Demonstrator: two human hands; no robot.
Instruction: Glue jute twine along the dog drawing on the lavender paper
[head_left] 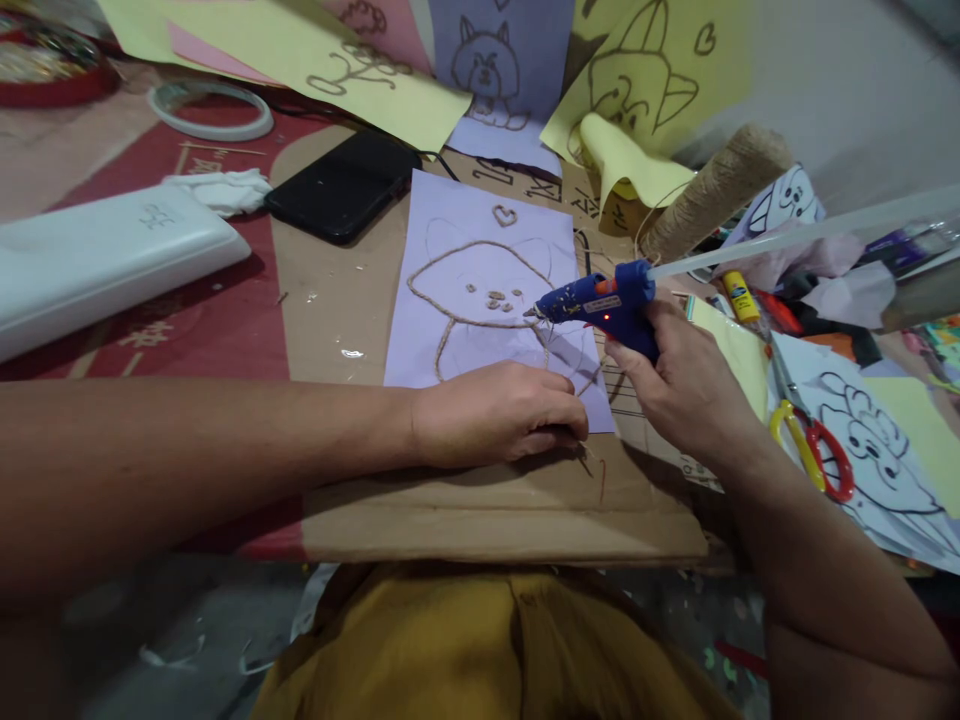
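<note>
A purple sheet lies on the cardboard, bearing a pencil drawing of an animal partly outlined in brown twine, with a small twine heart above it. My right hand is wrapped round a blue glue gun; its nozzle points left, over the right side of the twine outline, and a red light shows on its body. A long clear glue stick sticks out of its back. My left hand rests on the sheet's lower edge, fingers curled together; what they pinch, if anything, is hidden.
A black phone, a white device and a tape roll lie left of the sheet. Behind it stand finished twine drawings. On the right are a twine cone, scissors, a glue stick tube and papers.
</note>
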